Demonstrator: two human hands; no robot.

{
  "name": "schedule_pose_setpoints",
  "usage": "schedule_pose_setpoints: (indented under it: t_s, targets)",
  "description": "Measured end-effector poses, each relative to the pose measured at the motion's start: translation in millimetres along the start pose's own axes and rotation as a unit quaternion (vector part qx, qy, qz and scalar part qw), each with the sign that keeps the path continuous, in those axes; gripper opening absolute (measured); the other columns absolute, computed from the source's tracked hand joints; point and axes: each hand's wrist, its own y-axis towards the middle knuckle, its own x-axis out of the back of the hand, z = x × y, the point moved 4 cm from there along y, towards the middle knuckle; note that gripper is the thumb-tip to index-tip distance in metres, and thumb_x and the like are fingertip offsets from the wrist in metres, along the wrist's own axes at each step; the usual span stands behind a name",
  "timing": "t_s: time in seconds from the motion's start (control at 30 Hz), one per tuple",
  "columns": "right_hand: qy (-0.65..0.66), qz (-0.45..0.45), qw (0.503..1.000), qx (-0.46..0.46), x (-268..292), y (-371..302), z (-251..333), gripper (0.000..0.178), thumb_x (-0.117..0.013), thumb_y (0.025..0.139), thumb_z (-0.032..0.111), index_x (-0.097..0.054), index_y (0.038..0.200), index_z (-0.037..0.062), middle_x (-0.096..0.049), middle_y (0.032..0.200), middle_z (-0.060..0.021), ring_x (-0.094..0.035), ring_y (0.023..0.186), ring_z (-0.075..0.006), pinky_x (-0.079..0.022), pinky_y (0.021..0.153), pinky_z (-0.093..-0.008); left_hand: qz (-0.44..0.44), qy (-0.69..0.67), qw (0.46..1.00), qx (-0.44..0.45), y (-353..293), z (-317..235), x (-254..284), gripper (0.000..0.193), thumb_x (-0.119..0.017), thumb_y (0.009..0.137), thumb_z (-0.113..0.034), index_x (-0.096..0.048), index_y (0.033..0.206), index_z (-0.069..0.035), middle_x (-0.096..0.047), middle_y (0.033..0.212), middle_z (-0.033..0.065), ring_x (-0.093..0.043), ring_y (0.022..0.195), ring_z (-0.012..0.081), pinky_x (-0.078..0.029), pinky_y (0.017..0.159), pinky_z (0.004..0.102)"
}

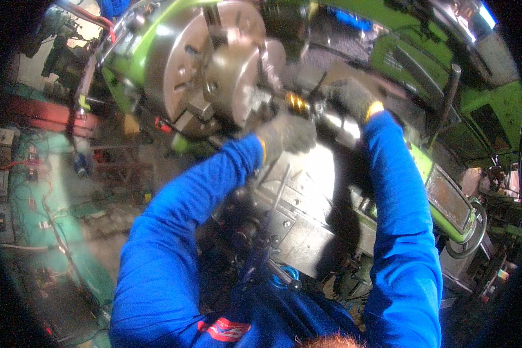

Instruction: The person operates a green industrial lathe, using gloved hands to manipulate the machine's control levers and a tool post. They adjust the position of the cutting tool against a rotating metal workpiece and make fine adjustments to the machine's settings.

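Observation:
In a dark work glove, my left hand (pixel 287 134) is curled in front of the lathe chuck (pixel 232 78), over the bright metal of the carriage. What its fingers hold, if anything, is hidden. Farther right, my right hand (pixel 354 98), also gloved with a yellow cuff, is bent around the tool-holder area; its grip is blurred. Between the two hands sits a gold-coloured spiral piece (pixel 297 103), beside a shiny round metal fitting (pixel 319 108). Behind the chuck stands the large slotted faceplate (pixel 177 72).
A green lathe body (pixel 122 69) frames the work. Below my hands lies the flat metal carriage (pixel 301 249) with a long lever (pixel 279 197). To the right are a handwheel (pixel 475 232) and an upright bar (pixel 449 95). Cables run over the green floor (pixel 52 191) at left.

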Motion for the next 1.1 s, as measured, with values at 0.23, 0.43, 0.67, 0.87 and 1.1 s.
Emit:
schedule_pose_setpoints:
  t_s: [0.23, 0.43, 0.67, 0.87, 1.1]
  targets:
    - [0.005, 0.024, 1.0, -0.008, -6, 16, 1, 0.024, -0.057, 0.097, 0.019, -0.072, 0.112, 0.0091, -0.072, 0.097, -0.0127, -0.069, 0.083, -0.0225, -0.054, 0.076, -0.0347, 0.079, 0.258, 0.916, -0.297, 44, 63, 54, 0.031, -0.047, 0.102, -0.025, -0.059, 0.114, 0.001, -0.066, 0.096, 0.0191, -0.067, 0.087, 0.032, -0.056, 0.077, 0.0415]
    - [0.135, -0.203, 0.938, -0.248, 20, -8, -12, 0.037, -0.063, 0.095, 0.033, -0.069, 0.115, 0.0023, -0.071, 0.107, -0.0156, -0.068, 0.09, -0.0254, -0.052, 0.085, -0.0342, -0.061, 0.647, 0.719, -0.245, -31, -23, 5, 0.04, -0.054, 0.1, -0.027, -0.056, 0.128, 0.0, -0.066, 0.115, 0.0196, -0.065, 0.104, 0.0343, -0.052, 0.09, 0.0421]
    - [0.036, -0.546, 0.822, -0.158, 104, -193, 80, 0.025, -0.065, 0.092, 0.008, -0.067, 0.117, 0.0015, -0.068, 0.113, -0.0115, -0.064, 0.106, -0.0232, -0.048, 0.095, -0.0342, -0.363, 0.302, 0.834, -0.284, -224, -37, -48, 0.043, -0.061, 0.097, -0.033, -0.06, 0.127, -0.002, -0.064, 0.118, 0.0176, -0.062, 0.11, 0.0311, -0.047, 0.099, 0.0395]
    - [-0.147, -0.389, 0.75, -0.515, 116, -398, -18, 0.045, -0.06, 0.097, 0.036, -0.063, 0.124, 0.0003, -0.063, 0.127, -0.0193, -0.06, 0.117, -0.0328, -0.044, 0.102, -0.0394, -0.449, 0.143, 0.841, -0.264, -253, 37, -88, 0.045, -0.063, 0.092, -0.012, -0.049, 0.133, 0.002, -0.059, 0.122, 0.0197, -0.057, 0.115, 0.0319, -0.043, 0.102, 0.0416]
    - [-0.251, -0.267, 0.826, -0.428, 82, -453, -75, 0.046, -0.058, 0.098, 0.035, -0.061, 0.127, -0.0003, -0.062, 0.128, -0.02, -0.058, 0.117, -0.0343, -0.042, 0.103, -0.0394, -0.385, 0.166, 0.845, -0.333, -244, 28, -86, 0.044, -0.058, 0.097, -0.022, -0.049, 0.136, -0.006, -0.058, 0.123, 0.0181, -0.06, 0.101, 0.0289, -0.049, 0.086, 0.0413]
